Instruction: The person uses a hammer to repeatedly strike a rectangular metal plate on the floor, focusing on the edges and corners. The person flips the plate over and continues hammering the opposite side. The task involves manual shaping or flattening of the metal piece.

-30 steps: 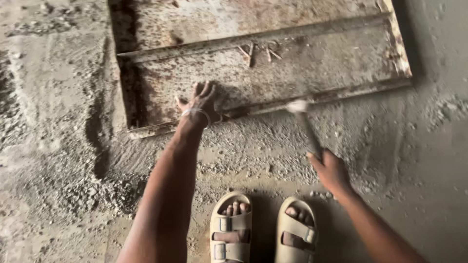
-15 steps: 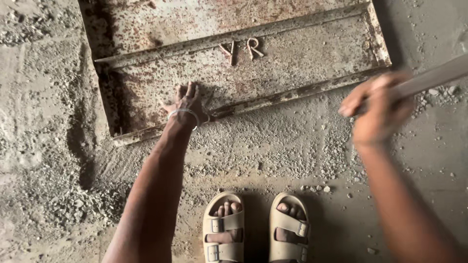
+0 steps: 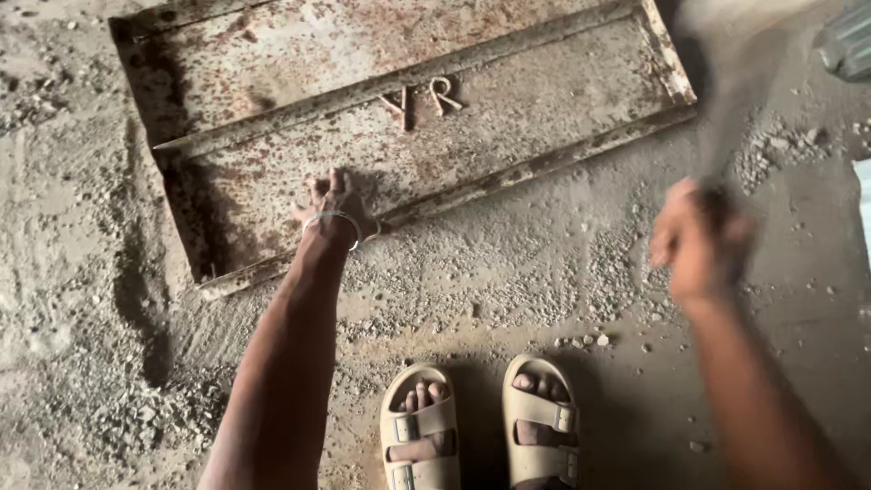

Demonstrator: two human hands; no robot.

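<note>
The left hand (image 3: 334, 210) lay flat with its fingers spread, pressing on the near edge of a rusty metal frame (image 3: 544, 100) that rested on the dusty floor (image 3: 562, 272). A thin bangle (image 3: 332, 219) circled that wrist. The frame stretched away from the hand, mostly ahead of it and off to its right, with a raised rib running along its length and some small raised marks on the panel just beyond the fingertips.

The right hand (image 3: 694, 245) was up off the floor, well apart from the left and just to the near side of the frame's right corner. It was blurred, but it looked closed around the handle of a hammer (image 3: 726, 109), which rose from the fist as a smear toward the top edge; its head could not be made out.

Below the 2 hands, 2 pale sandals (image 3: 481, 426) stood side by side on the gritty floor.
</note>
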